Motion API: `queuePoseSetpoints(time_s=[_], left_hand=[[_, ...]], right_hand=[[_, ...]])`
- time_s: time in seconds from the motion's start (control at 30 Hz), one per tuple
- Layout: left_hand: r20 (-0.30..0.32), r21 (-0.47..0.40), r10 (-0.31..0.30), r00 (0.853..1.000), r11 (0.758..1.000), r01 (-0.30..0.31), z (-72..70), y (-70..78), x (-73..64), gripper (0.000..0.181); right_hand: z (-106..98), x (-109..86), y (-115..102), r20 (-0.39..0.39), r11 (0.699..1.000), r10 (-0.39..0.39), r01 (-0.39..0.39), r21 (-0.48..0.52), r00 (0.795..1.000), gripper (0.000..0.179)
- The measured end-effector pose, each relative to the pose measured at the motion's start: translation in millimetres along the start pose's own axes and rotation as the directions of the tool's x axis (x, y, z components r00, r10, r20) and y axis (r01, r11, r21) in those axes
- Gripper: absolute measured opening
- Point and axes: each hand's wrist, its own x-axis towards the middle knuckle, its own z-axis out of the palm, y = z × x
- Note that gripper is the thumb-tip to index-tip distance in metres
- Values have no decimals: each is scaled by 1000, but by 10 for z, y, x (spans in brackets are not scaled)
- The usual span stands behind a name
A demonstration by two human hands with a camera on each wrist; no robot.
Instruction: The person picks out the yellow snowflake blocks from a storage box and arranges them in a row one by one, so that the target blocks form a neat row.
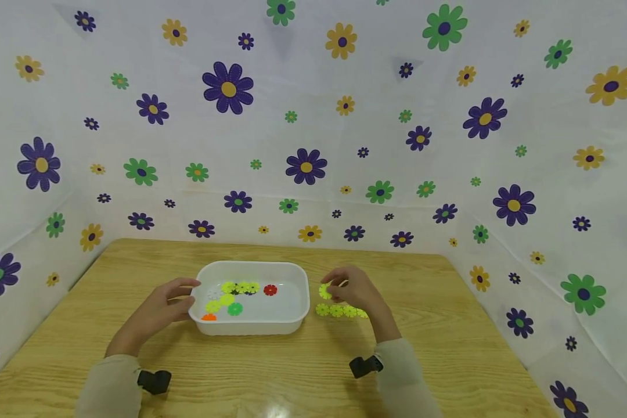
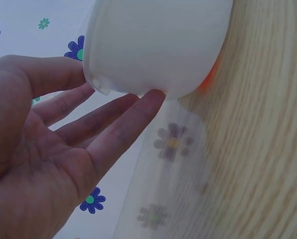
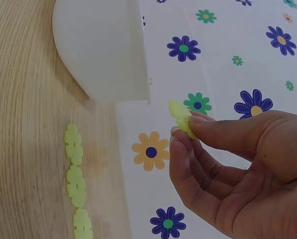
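A white plastic tub (image 1: pixel 251 328) holds flower-shaped plastic discs, with yellow linked discs (image 1: pixel 241 287), a red disc (image 1: pixel 270 289), a green disc (image 1: pixel 234 309) and an orange disc (image 1: pixel 209 317) among them. My left hand (image 1: pixel 159 305) touches the tub's left end, fairly straight fingers (image 2: pixel 123 124) against the outer wall and rim. To the right of the tub, thumb and fingertips of my right hand (image 1: pixel 352 287) pinch a yellow flower disc (image 3: pixel 181 117) above the table. Below that hand lies a straight row of yellow flower discs (image 3: pixel 75 185), joined edge to edge.
The wooden table (image 1: pixel 271 371) meets a white cloth (image 1: pixel 271 133) printed with flowers at the back and both sides. A dark wrist camera (image 1: pixel 155 381) sits on the left sleeve, another camera (image 1: pixel 366 367) on the right.
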Motion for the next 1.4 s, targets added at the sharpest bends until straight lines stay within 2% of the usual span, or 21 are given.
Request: queuePoseSetpoints(time_s=[0.63, 1.4], left_hand=[[1, -3, -3, 1000, 1000, 3, 39, 11, -46, 53], [-6, 5, -25, 1000, 1000, 25, 30, 29, -33, 51]], right_hand=[[-346, -127, 444, -29, 1000, 14, -14, -10, 999, 19], [-529, -228, 767, -85, 997, 66, -68, -22, 994, 21]])
